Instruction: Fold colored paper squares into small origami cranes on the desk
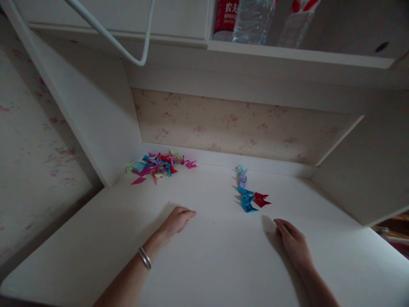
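Observation:
My left hand (178, 220), with a silver bangle on its wrist, is over the middle-left of the white desk. Its fingers are closed together and nothing shows in them. To the right, my right hand (293, 244) is closed with thumb and fingertips together, also with nothing visible in it. Just beyond its fingertips sit a red folded-paper crane (262, 199) and several blue paper cranes (247, 199). A lilac paper crane (243, 180) and a pale teal one (242, 170) continue that line towards the back. Neither hand touches the cranes.
A heap of mixed-colour paper cranes (156, 164) lies at the desk's back left. Overhead, a shelf (287, 52) holds plastic bottles (254, 21), and a white curved tube (111, 40) hangs down. Side panels (86, 94) enclose the white desk (207, 256).

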`<state>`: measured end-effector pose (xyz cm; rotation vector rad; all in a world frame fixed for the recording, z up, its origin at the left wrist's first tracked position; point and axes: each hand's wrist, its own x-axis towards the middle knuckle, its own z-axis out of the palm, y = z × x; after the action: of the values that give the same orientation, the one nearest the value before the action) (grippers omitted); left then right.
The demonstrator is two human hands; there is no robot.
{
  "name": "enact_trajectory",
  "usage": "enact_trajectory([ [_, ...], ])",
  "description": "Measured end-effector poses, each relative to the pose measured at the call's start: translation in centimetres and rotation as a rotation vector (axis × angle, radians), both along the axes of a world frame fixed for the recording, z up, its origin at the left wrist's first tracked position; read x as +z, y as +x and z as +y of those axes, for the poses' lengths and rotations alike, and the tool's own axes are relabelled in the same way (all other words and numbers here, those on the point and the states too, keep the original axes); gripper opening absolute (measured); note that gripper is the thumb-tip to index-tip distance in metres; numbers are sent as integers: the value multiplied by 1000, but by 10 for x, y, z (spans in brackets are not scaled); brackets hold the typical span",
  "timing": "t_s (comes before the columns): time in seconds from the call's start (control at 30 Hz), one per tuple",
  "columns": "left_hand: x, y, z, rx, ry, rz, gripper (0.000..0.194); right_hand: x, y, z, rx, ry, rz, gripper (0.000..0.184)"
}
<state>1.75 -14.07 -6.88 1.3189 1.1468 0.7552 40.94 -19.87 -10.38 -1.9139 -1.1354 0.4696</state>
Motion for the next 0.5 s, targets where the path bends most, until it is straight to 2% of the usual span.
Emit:
enact_trajectory([
  [0.27, 2, 0, 1, -8, -48, -28, 43, 3, -2, 0, -3, -14, -30, 46],
  [0.5, 3, -4, 2, -34, -69, -71, 43, 4, -3, 0, 5, -39, 26, 43],
])
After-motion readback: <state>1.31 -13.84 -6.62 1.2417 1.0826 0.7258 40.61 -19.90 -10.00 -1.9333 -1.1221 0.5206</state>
